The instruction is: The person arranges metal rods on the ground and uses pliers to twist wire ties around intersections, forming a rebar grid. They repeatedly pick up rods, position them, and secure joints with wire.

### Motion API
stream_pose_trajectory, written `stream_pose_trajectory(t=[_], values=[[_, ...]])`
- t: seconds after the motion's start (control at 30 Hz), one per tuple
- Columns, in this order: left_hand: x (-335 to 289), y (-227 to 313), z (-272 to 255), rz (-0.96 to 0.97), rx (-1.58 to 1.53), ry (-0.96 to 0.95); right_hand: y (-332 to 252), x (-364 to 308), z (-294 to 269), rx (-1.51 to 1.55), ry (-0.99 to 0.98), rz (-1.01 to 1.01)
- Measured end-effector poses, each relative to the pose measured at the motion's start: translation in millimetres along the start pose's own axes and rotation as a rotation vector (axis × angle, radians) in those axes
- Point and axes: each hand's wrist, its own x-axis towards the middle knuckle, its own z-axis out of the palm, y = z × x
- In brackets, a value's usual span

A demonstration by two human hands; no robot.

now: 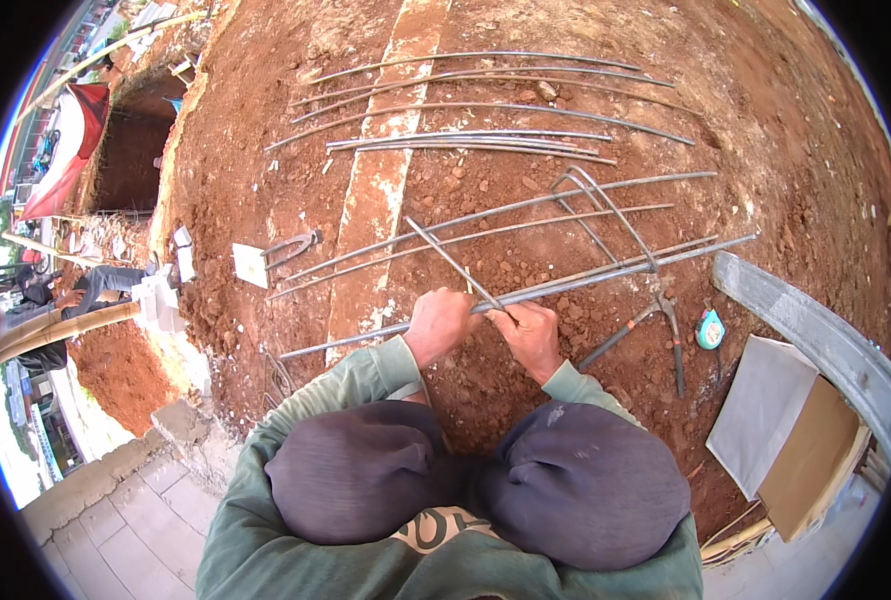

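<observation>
In front of my knees, my left hand point(440, 322) is closed around a long steel reinforcing bar point(616, 272) that slants up to the right. Close beside it, my right hand point(528, 338) has its fingers pressed together at the bar, where the lower end of a slanting steel piece point(446, 255) meets it. What the right fingertips pinch is too small to make out. Farther right, a bent steel stirrup point(611, 205) stands against the same bar. Two thinner bars point(506, 212) lie just beyond my hands.
More bars point(476, 145) lie across the red soil. Long-handled pincers point(656, 315) and a teal tape measure point(710, 330) are at right, near a grey metal channel point(816, 320) and a cardboard box point(811, 460). Another pair of pincers point(293, 247) lies left. Beyond, a person sits near a pit point(136, 150).
</observation>
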Motion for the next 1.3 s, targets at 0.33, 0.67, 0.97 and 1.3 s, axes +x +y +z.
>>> stream_pose_trajectory(t=[0.33,0.67,0.97,1.3], values=[[54.3,-48.8,-12.7,0.464,-1.203,-0.626,-6.9,0.3,-0.8,-0.259,0.058,-0.103],[69.7,-29.6,5.1,0.274,-1.339,-0.408,-9.6,-0.1,-4.0,-0.289,0.015,-0.106],[-6.8,-17.8,8.3,0.048,-1.202,0.206,-11.3,-2.6,-8.8,-0.187,-0.060,-0.013],[-11.1,10.5,3.0,0.689,-0.001,0.851,-23.4,-0.1,-23.3,-0.152,-0.208,0.023]])
